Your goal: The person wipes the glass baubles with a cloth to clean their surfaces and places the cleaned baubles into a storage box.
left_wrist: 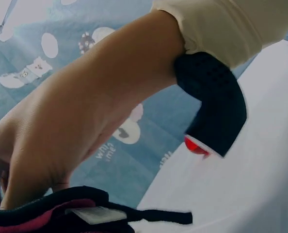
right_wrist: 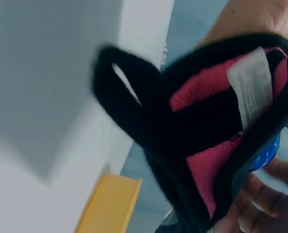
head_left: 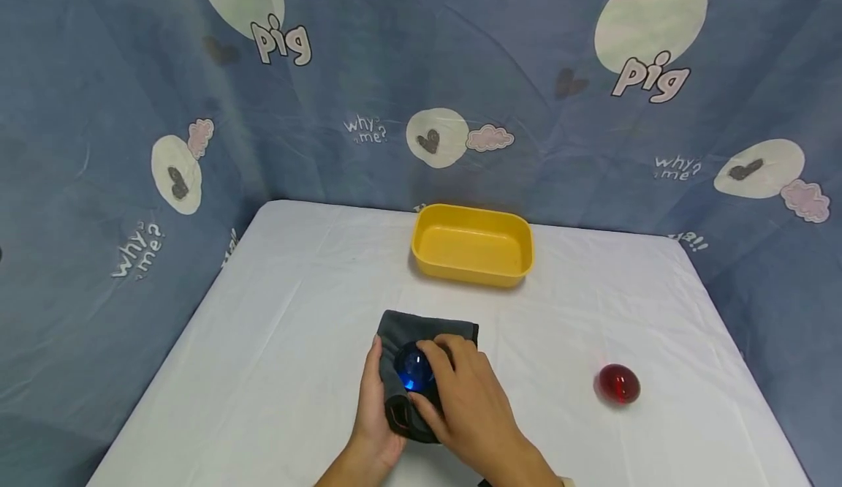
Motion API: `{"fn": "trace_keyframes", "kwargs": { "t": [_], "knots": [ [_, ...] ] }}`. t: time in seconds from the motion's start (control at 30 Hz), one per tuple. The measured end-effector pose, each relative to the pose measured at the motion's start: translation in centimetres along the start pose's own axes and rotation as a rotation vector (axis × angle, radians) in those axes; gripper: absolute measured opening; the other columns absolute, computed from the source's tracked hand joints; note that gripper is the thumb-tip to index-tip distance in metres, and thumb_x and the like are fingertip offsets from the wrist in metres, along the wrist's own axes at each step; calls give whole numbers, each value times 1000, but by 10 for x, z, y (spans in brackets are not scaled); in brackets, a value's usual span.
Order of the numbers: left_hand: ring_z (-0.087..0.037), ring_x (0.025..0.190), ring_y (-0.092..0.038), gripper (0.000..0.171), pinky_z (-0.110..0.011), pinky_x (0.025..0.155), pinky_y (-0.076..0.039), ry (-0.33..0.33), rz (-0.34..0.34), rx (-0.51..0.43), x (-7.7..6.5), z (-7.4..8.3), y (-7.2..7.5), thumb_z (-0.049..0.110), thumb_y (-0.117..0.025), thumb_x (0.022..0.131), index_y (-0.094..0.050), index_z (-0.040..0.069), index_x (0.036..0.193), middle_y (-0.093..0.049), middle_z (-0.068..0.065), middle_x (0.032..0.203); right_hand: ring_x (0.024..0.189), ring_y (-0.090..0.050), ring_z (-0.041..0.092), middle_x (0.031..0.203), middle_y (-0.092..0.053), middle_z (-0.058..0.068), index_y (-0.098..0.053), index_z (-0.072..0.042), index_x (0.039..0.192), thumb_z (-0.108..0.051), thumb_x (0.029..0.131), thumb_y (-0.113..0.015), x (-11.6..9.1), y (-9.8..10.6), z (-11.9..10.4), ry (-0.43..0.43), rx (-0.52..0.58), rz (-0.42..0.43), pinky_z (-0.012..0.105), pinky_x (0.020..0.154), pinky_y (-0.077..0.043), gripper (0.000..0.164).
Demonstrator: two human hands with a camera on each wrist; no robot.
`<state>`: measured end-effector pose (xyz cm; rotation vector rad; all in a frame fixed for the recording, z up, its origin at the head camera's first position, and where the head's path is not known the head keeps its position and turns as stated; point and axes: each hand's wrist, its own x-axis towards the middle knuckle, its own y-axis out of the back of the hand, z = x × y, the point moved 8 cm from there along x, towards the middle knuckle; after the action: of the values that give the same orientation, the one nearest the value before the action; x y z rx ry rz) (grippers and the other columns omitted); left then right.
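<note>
**Steady Below, Light Above**

Hung behind and down both sides: a blue fabric backdrop (head_left: 368,41) printed with pale blobs, hearts and lettering. Spread in front of it: a broad tabletop covered in white cloth (head_left: 296,326). Set near the far edge, well apart from the work: a shallow, rounded-corner yellow tray (head_left: 470,276).

Held nearer the body: a folded, soft dark grey cloth (head_left: 427,323) with black edging, showing pink on its inner side in the wrist views. Bent over it: the right hand (head_left: 470,395), thumb and fingers clamped on a glossy, see-through blue ball (head_left: 411,366) seated against the fabric. Closed on the cloth's left side: the left hand (head_left: 373,410), with thumb along the edge and fingers mostly hidden beneath. Lying on the tabletop to the right, well away from both: a glossy, see-through red ball (head_left: 617,384).

Probably in hand: rubbing the ball with the cloth. Best done by cupping the fabric from below into a shallow bed, then turning the ball in short rolls under light, even fingertip pressure. Avoid a one-sided squeeze; likely to shoot out, being smooth and round. Work low, to shorten any fall. Fold the black fabric loop (right_wrist: 105,77) and small white label (right_wrist: 250,90) aside, and bring only soft pile against the surface.
</note>
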<state>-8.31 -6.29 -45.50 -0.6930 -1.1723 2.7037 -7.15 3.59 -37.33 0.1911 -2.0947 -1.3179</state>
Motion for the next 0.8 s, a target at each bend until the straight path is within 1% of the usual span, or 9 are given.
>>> {"fn": "trace_keyframes", "kwargs": {
  "t": [0.13,0.27,0.4,0.43,0.5,0.57,0.63,0.7,0.8],
  "knots": [
    [-13,121,-59,77,-31,104,-49,14,11,42,1,-6,3,77,-30,102,-44,19,152,-60,2,135,100,-51,22,117,-56,9,-60,-3,131,-44,93,-79,-2,-3,4,-11,-36,13,36,86,-50,59],
    [-11,120,-59,79,-29,104,-47,38,26,71,2,-11,5,76,-30,103,-40,17,154,-60,2,133,93,-47,23,101,-56,6,-68,-2,110,-54,102,-64,-2,-7,13,-68,-85,10,35,82,-49,52],
    [-9,120,-58,80,-27,104,-46,52,32,88,7,-15,5,74,-32,103,-34,16,159,-59,3,135,90,-48,23,92,-54,4,-70,-5,94,-59,106,-52,-2,-9,20,-142,-105,-9,36,80,-49,58],
    [-9,120,-58,80,-27,104,-46,54,36,88,8,-15,5,74,-33,103,-32,17,159,-58,3,136,90,-49,24,93,-55,5,-72,-4,96,-60,105,-52,-2,-9,21,-152,-101,-20,37,81,-50,60],
    [-9,122,-57,83,-28,104,-46,49,41,91,10,-13,5,75,-35,103,-28,17,161,-55,2,141,95,-51,23,102,-59,6,-73,-3,113,-62,104,-54,-3,-9,22,-161,-82,-55,39,84,-50,63],
    [-10,124,-57,84,-29,105,-46,38,44,102,11,-11,5,75,-35,102,-26,17,163,-53,0,144,101,-53,23,115,-61,8,-67,-6,134,-61,101,-61,-4,-9,22,-151,-57,-82,40,86,-52,65],
    [-11,124,-56,84,-29,104,-46,38,46,111,11,-9,5,76,-35,102,-26,17,162,-52,0,145,108,-56,24,127,-60,9,-58,-12,148,-55,98,-70,-5,-9,19,-112,-28,-95,43,90,-52,68],
    [-12,125,-55,84,-29,105,-46,47,44,115,11,-9,5,76,-34,102,-27,15,160,-51,-2,144,112,-57,24,134,-59,9,-53,-17,152,-48,95,-77,-5,-9,15,-66,-11,-92,45,90,-53,70],
    [-14,126,-52,86,-30,105,-44,77,56,131,11,-11,6,76,-34,102,-26,13,160,-46,-4,146,111,-59,25,134,-58,8,-58,-18,147,-41,92,-82,-6,-8,12,-18,0,-60,44,90,-54,64]
  ]
}}
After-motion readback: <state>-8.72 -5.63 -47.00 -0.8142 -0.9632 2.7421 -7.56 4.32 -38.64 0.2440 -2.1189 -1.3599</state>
